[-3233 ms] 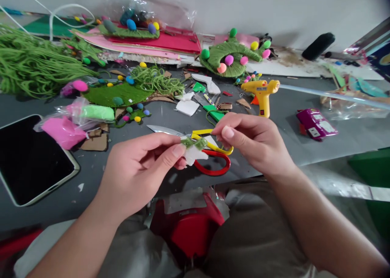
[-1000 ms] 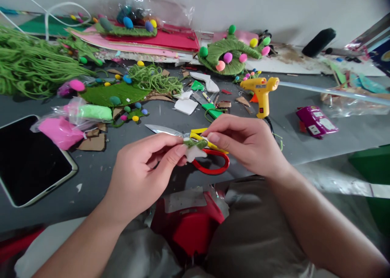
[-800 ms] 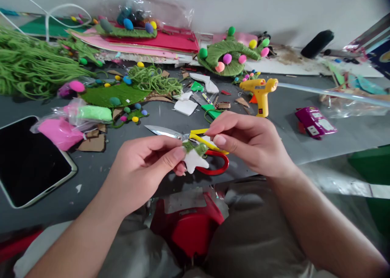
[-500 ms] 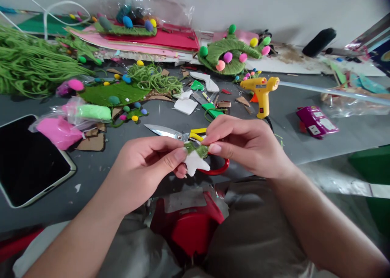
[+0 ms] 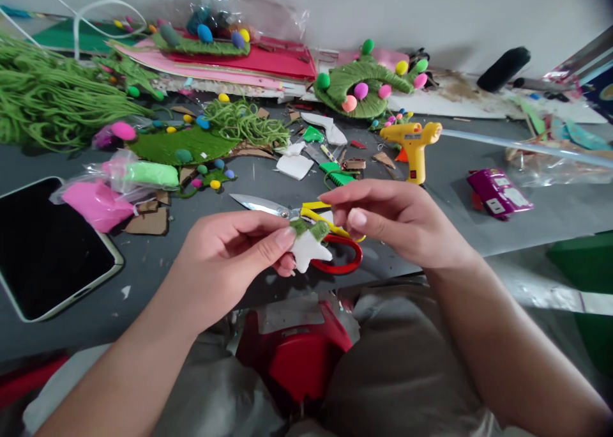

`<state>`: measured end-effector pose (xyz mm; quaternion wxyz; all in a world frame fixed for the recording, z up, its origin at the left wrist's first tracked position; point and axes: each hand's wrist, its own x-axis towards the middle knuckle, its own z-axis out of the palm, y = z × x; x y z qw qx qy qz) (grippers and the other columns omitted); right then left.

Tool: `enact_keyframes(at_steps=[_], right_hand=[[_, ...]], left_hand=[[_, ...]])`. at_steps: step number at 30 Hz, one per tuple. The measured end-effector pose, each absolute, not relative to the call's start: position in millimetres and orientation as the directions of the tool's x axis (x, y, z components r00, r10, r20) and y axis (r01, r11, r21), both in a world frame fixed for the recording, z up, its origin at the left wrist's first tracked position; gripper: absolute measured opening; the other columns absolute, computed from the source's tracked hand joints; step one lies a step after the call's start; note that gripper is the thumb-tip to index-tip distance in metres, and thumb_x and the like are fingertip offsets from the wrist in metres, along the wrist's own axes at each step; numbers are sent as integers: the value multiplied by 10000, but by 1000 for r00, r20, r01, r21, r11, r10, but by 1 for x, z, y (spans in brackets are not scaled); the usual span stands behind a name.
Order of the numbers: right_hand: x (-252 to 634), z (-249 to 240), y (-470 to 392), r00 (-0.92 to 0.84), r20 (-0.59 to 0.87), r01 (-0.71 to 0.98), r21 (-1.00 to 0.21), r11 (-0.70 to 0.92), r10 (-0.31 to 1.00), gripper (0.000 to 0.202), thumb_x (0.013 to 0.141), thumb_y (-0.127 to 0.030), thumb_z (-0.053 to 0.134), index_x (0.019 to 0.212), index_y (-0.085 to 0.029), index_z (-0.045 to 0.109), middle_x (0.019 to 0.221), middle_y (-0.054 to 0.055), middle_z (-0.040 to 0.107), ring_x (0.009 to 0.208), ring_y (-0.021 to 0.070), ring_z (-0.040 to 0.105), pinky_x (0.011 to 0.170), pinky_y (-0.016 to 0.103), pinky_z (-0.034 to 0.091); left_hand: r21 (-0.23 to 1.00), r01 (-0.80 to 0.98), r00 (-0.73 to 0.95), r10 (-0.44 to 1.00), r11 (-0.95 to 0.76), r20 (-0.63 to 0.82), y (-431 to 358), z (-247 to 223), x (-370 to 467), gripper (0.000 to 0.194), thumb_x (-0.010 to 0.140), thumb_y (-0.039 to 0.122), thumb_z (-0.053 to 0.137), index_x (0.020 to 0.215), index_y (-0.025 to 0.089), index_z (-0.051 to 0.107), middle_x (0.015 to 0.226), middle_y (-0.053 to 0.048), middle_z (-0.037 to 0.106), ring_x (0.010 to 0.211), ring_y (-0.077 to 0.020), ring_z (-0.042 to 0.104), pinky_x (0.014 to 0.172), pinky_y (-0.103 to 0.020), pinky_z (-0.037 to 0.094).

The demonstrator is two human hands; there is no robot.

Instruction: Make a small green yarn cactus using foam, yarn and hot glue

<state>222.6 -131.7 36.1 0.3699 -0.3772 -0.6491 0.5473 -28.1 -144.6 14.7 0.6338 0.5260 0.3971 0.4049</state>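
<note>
Between the thumb and fingers of my left hand (image 5: 239, 252) is a small white star (image 5: 309, 253), its upper points wrapped in green yarn. The lower points are bare white. My right hand (image 5: 387, 220) hovers just to the right of the star, apart from it, with its thumb and index finger separated and nothing visible between them. Under and behind the hands lie scissors (image 5: 342, 269) with red and yellow handles, blades pointing left. A yellow glue gun (image 5: 416, 153) stands beyond my right hand, a clear glue stick sticking out of its back.
At left lie a dark-screened tablet (image 5: 43, 252), a bag of pink clay (image 5: 98, 206) and a heap of green yarn (image 5: 52, 98). Cardboard and foam scraps (image 5: 294, 166) litter the middle. A yarn-wrapped wreath shape (image 5: 357, 85) sits behind; a purple packet (image 5: 500, 193) lies right.
My right hand has let go of the star's yarn-wrapped point and moved slightly right, its fingers parting. My left hand still holds the star in nearly the same place.
</note>
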Motion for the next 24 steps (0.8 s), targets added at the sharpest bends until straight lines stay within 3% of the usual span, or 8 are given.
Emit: enact_keyframes(at_steps=[3,8,13,20,24], right_hand=[[223,39,-134,-408,14,101,-993,61,913,297,937,-380,741,1177,-208,767,934,33,743,773,120,664,669,228,556],[208,40,-143,-519,-126,146,-988,-57,846,254,894,-392,784,1002,-166,745,820,17,686,672,95,578,586,193,501],[192,40,-150,-407,-91,81,-995,-63,909,251,902,-391,772,847,-160,692,708,-16,596,614,83,502,543,189,446],[193,37,-148,-339,-66,162,-987,-11,939,250,904,-370,773,817,-156,679,677,-30,568,597,75,464,519,190,395],[193,37,-149,-331,-48,174,-985,11,942,227,900,-356,779,839,-153,698,697,-25,592,610,80,483,540,194,413]], left_hand=[[988,-122,320,946,91,-48,-144,15,-27,54,870,210,787,861,230,836,696,-11,761,588,-129,699,577,-189,612],[996,-83,155,988,8,5,-147,14,-23,51,843,269,815,864,224,827,735,-38,774,573,-162,708,560,-263,647],[998,-9,94,994,-59,59,-153,16,-18,82,868,304,791,858,225,807,737,-20,777,582,-159,714,584,-281,658],[989,-138,143,987,-47,67,-153,19,-19,46,835,231,815,876,251,823,828,-13,797,678,-176,751,612,-276,667],[996,-92,163,986,-6,21,-155,19,-21,50,839,206,800,876,237,810,844,-15,795,714,-190,759,644,-304,673]])
